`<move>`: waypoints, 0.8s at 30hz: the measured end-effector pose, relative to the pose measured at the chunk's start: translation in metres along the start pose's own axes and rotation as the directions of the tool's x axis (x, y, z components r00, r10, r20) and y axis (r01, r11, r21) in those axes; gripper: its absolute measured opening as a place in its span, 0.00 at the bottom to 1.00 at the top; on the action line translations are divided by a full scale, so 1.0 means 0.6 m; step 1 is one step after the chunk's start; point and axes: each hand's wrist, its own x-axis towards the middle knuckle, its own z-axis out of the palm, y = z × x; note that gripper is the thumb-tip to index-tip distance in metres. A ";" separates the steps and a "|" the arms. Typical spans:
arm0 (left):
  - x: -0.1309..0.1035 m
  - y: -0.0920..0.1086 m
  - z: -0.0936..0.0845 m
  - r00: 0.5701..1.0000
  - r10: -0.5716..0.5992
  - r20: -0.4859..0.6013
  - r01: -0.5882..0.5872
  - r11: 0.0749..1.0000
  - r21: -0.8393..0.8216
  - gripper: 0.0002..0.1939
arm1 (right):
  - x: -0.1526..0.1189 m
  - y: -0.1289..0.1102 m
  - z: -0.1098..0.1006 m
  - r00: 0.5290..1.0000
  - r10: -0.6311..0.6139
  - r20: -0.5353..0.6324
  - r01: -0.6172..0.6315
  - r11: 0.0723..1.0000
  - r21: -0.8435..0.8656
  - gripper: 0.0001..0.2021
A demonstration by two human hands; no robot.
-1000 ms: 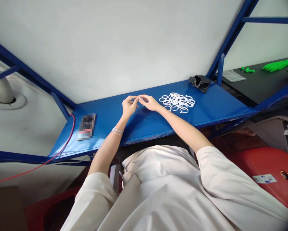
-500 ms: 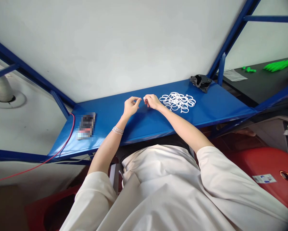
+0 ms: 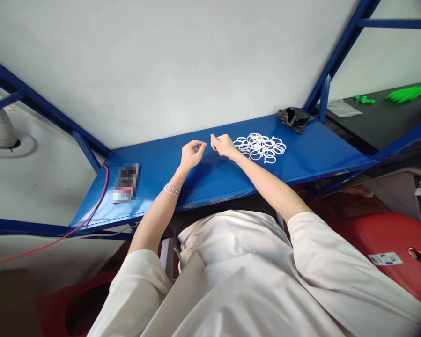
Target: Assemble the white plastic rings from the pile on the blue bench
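Observation:
Over the middle of the blue tabletop (image 3: 227,180), my left hand (image 3: 192,154) is closed in a pinch, thumb against fingers. Whatever sits in that pinch, if anything, is too small to make out. A short gap to its right separates it from my right hand (image 3: 223,145), whose fingers are curled in with the thumb lying along the top. Its contents are hidden by the fingers. Just beyond the right wrist lies a loose pile of white plastic rings (image 3: 261,147), each with a small knob.
A crumpled black bag (image 3: 294,120) rests at the back right. On the left lies a blurred-out object (image 3: 126,183), with a red cable (image 3: 99,201) running past it. A white wall (image 3: 196,65) rises behind. Green pieces (image 3: 409,92) cover part of a neighbouring dark table; a red stool (image 3: 389,243) stands right.
My right hand has turned a little, its thumb now reaching up and left over curled fingers. The small white bit earlier at its fingertips no longer shows clearly. My left hand keeps its pinch.

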 end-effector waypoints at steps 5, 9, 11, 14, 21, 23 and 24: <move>0.000 -0.001 0.000 1.000 0.011 0.001 -0.011 1.000 -0.004 0.13 | 0.000 0.002 0.001 1.000 0.018 -0.002 -0.018 1.000 -0.026 0.33; -0.003 0.002 0.000 0.998 0.050 0.031 -0.049 0.998 -0.035 0.13 | 0.002 0.003 0.003 1.000 0.007 0.026 -0.003 0.987 -0.159 0.33; -0.004 0.003 -0.001 0.996 0.072 0.061 -0.069 0.996 -0.049 0.13 | 0.003 0.004 0.005 0.998 0.016 0.066 -0.001 0.974 -0.228 0.34; -0.006 0.004 -0.003 0.993 0.082 0.087 -0.077 0.996 -0.049 0.13 | 0.005 0.006 0.007 0.993 0.022 0.115 0.008 0.968 -0.251 0.36; -0.006 0.002 -0.003 0.989 0.082 0.122 -0.074 0.995 -0.072 0.14 | 0.002 0.004 0.009 0.985 0.037 0.168 0.002 0.974 -0.228 0.35; -0.005 0.002 -0.001 0.989 0.078 0.126 -0.069 0.995 -0.074 0.15 | 0.001 0.004 0.009 0.984 0.044 0.170 -0.005 0.975 -0.222 0.34; -0.005 0.002 -0.001 0.989 0.077 0.124 -0.069 0.995 -0.072 0.16 | 0.001 0.004 0.009 0.985 0.041 0.168 -0.003 0.975 -0.220 0.34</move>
